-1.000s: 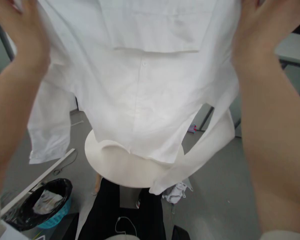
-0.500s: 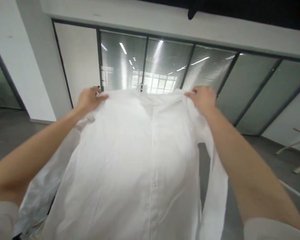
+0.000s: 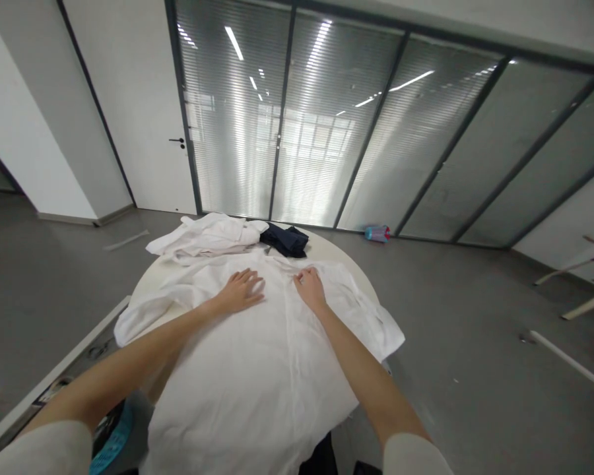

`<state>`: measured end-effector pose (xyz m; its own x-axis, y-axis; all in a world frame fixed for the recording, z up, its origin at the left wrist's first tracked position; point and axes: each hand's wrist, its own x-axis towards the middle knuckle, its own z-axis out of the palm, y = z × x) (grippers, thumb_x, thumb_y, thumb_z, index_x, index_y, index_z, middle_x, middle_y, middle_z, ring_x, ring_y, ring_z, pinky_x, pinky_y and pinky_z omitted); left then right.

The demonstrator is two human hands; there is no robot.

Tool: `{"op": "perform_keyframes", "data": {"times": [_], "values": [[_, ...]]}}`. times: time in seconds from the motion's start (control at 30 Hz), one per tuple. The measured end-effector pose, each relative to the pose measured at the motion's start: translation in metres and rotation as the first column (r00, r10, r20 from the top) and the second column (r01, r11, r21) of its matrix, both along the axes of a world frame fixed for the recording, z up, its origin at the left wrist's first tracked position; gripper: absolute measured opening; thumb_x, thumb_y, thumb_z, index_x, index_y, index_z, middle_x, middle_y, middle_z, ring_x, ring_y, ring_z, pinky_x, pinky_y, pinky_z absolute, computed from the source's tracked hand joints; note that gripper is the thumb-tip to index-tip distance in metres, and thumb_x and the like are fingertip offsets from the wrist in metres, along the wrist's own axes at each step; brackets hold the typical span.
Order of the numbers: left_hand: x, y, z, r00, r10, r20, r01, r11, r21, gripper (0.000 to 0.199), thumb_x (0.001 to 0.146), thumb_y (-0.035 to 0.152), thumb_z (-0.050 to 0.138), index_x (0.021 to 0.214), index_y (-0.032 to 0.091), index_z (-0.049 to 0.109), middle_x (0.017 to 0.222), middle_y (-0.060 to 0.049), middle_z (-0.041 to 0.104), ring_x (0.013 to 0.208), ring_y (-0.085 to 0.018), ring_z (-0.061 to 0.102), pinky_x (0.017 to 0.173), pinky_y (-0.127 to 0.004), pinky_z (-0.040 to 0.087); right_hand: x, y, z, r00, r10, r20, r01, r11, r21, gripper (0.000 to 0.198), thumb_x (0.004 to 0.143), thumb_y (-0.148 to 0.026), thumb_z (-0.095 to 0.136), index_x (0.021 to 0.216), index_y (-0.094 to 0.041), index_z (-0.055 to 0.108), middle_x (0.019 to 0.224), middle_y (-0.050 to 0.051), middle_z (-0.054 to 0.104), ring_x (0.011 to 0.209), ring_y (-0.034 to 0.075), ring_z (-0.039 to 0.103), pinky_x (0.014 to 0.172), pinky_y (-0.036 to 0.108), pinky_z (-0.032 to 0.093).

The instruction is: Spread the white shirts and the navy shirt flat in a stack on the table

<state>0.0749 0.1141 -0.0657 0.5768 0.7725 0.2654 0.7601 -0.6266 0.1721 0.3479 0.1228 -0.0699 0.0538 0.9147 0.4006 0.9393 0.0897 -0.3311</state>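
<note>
A white button-front shirt (image 3: 247, 369) is spread over a round white table, its lower part hanging over the near edge towards me. Its sleeves lie out to both sides, the right one reaching past the table edge. My left hand (image 3: 240, 290) rests flat on the upper front, left of the button strip, with the fingers apart. Just right of the strip, near the collar, my right hand (image 3: 310, 287) has its fingers curled in and pinching the shirt's fabric.
On the far part of the table (image 3: 334, 249) lie a crumpled white garment (image 3: 212, 234) and a folded dark navy cloth (image 3: 286, 239). A blue basket (image 3: 111, 442) stands at lower left. A striped pink-and-blue object (image 3: 377, 233) lies on the floor by the glass partition.
The shirt, held up by its shoulders in both hands before, now lies on the table. My left hand has let go and flattened; the view has tipped downward.
</note>
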Motion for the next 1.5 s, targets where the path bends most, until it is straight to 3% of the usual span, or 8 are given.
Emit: {"op": "perform_keyframes", "data": {"times": [0.33,0.5,0.63,0.77,0.97,1.1,1.23,1.5], "values": [[-0.003,-0.055,-0.007,0.991,0.027,-0.129,-0.04,0.994,-0.1,0.068,0.096,0.064,0.036,0.153,0.025,0.039,0.161,-0.011,0.031,0.149,-0.036,0.024,0.12,-0.056,0.02,0.015,-0.051,-0.006,0.995,0.1,-0.004,-0.1,0.994,-0.051,0.032,0.095,-0.041,0.055,0.072,-0.02,0.061,0.094,0.007,0.055,0.093,0.022,0.057,0.093,0.036,0.044],[-0.009,-0.073,-0.004,0.993,-0.004,-0.121,-0.005,0.997,-0.073,0.067,0.096,0.064,0.037,0.151,0.026,0.042,0.159,-0.011,0.035,0.147,-0.036,0.029,0.118,-0.057,0.023,0.016,-0.084,-0.005,0.986,0.149,0.073,-0.141,0.985,-0.099,0.031,0.094,-0.049,0.055,0.105,-0.023,0.068,0.11,0.008,0.06,0.105,0.025,0.055,0.096,0.039,0.042],[-0.001,-0.052,0.006,0.996,-0.052,-0.072,0.05,0.998,-0.035,0.058,0.093,0.065,0.045,0.134,0.027,0.058,0.143,-0.011,0.054,0.132,-0.033,0.049,0.111,-0.051,0.038,0.017,-0.07,0.005,0.969,0.238,0.07,-0.227,0.964,-0.138,0.046,0.096,-0.052,0.051,0.136,-0.028,0.057,0.128,0.01,0.057,0.117,0.026,0.053,0.101,0.041,0.041],[0.035,-0.001,0.012,0.992,-0.129,0.014,0.129,0.992,0.009,0.054,0.096,0.053,0.049,0.14,0.022,0.052,0.146,-0.013,0.05,0.132,-0.027,0.05,0.11,-0.04,0.042,0.007,-0.019,0.02,0.959,0.277,-0.055,-0.279,0.96,-0.034,0.051,0.1,-0.043,0.043,0.148,-0.025,0.045,0.145,0.013,0.047,0.133,0.024,0.045,0.11,0.04,0.038],[0.068,0.04,-0.004,0.999,0.048,0.009,-0.048,0.999,-0.01,0.054,0.097,0.045,0.047,0.145,0.019,0.046,0.148,-0.015,0.048,0.135,-0.031,0.048,0.112,-0.047,0.038,0.002,0.019,0.032,0.969,0.225,-0.1,-0.23,0.973,-0.033,0.049,0.099,-0.036,0.044,0.145,-0.02,0.048,0.156,0.015,0.032,0.137,0.024,0.042,0.111,0.039,0.037],[0.056,0.035,-0.01,0.998,0.055,0.005,-0.055,0.998,-0.004,0.052,0.098,0.044,0.043,0.144,0.019,0.047,0.15,-0.015,0.046,0.137,-0.03,0.045,0.113,-0.048,0.035,0.049,-0.036,0.036,0.978,0.144,0.148,-0.137,0.989,-0.06,0.05,0.091,-0.028,0.055,0.141,-0.023,0.05,0.149,0.012,0.04,0.129,0.027,0.046,0.109,0.041,0.037],[0.062,0.025,-0.005,0.999,0.044,0.003,-0.044,0.996,0.072,0.041,0.095,0.03,0.047,0.133,0.018,0.057,0.142,-0.016,0.053,0.137,-0.033,0.043,0.115,-0.052,0.032,0.11,-0.129,0.032,0.947,-0.176,0.268,0.151,0.982,0.111,0.032,0.089,-0.03,0.056,0.119,-0.021,0.062,0.119,0.014,0.057,0.112,0.03,0.053,0.096,0.044,0.041],[0.162,0.01,0.004,0.989,-0.132,0.061,0.134,0.99,-0.036,0.055,0.098,0.055,0.04,0.14,0.022,0.053,0.146,-0.013,0.052,0.138,-0.033,0.043,0.113,-0.052,0.036,0.147,-0.236,-0.02,0.928,-0.366,-0.074,0.367,0.93,-0.003,0.036,0.092,-0.058,0.045,0.088,-0.024,0.057,0.089,0.004,0.065,0.074,0.02,0.065,0.062,0.03,0.046]]}}
